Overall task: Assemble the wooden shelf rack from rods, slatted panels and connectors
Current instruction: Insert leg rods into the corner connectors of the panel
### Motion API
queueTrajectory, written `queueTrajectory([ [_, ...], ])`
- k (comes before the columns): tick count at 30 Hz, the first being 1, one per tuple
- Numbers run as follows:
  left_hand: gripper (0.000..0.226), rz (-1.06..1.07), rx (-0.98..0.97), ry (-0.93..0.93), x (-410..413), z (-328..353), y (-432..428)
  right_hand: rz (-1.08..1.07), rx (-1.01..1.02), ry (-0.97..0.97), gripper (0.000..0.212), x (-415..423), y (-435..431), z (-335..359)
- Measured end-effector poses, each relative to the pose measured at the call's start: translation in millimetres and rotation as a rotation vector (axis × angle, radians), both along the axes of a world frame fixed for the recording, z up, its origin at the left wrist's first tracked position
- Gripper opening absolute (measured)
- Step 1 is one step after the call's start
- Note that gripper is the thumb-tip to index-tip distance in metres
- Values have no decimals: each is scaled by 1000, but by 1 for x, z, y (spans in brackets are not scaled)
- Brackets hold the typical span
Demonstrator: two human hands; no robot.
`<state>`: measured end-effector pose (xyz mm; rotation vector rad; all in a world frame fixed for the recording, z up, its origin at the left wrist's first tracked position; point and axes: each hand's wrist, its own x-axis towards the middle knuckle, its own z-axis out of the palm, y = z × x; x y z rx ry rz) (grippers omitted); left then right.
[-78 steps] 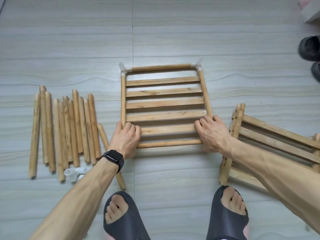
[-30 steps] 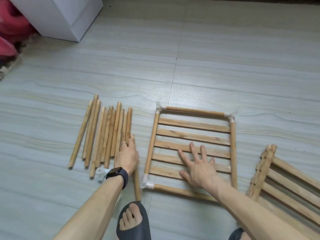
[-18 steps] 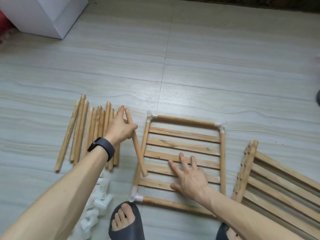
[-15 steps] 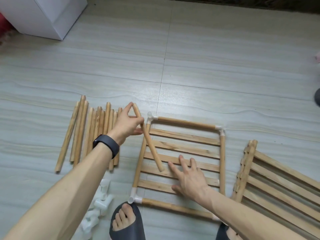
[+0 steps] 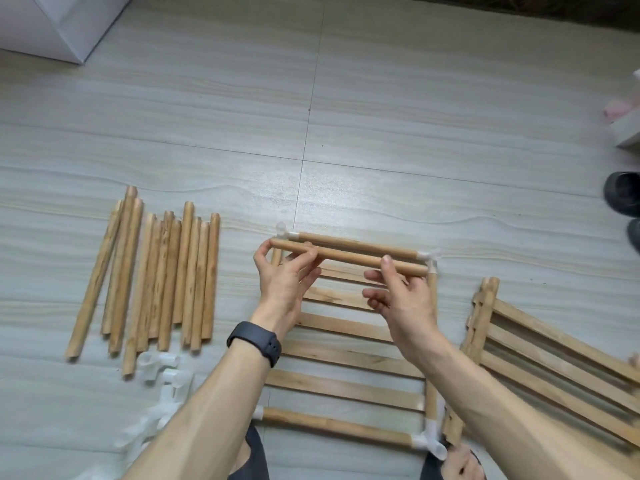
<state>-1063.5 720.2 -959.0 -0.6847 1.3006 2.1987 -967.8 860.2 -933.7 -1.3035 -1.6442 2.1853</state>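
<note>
Both hands hold one wooden rod [image 5: 349, 257] level above the far edge of the framed slatted panel [image 5: 346, 358]. My left hand [image 5: 284, 275] pinches the rod's left end, and my right hand [image 5: 398, 296] grips it near the right end with thumb and fingers. The panel lies flat on the floor, edged with rods joined by white corner connectors [image 5: 427, 441]. A row of several loose rods [image 5: 156, 278] lies to the left. Loose white connectors [image 5: 162, 375] sit by their near ends.
A stack of other slatted panels [image 5: 554, 358] lies at the right. A white box [image 5: 52, 26] stands at the far left corner. Dark shoes [image 5: 623, 199] are at the right edge. My sandalled feet [image 5: 252, 459] rest at the near side of the panel.
My left hand picked one rod from the floor and swung it over the panel. My right hand lifted off the slats and took hold of the rod's right end.
</note>
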Motion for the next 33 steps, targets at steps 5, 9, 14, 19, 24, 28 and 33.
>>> queueTrajectory([
  [5,47,-148,-128,175,1,-5,-11,-190,-212,20,17,-13,38,-4],
  [9,37,-231,-219,233,3,-16,-16,-192,-353,36,17,-22,55,-4],
  [14,61,-487,-944,566,4,-59,-34,-23,-116,-9,21,-44,49,2],
  [19,73,-1046,-1458,843,6,-103,-56,96,277,74,28,-76,34,17],
  [24,76,-1084,-1503,870,9,-117,-57,214,523,161,16,-102,20,33],
  [28,76,-1053,-1535,870,12,-118,-54,298,656,116,22,-119,8,27],
  [33,74,-1040,-1548,871,13,-120,-53,481,959,148,25,-127,2,39],
])
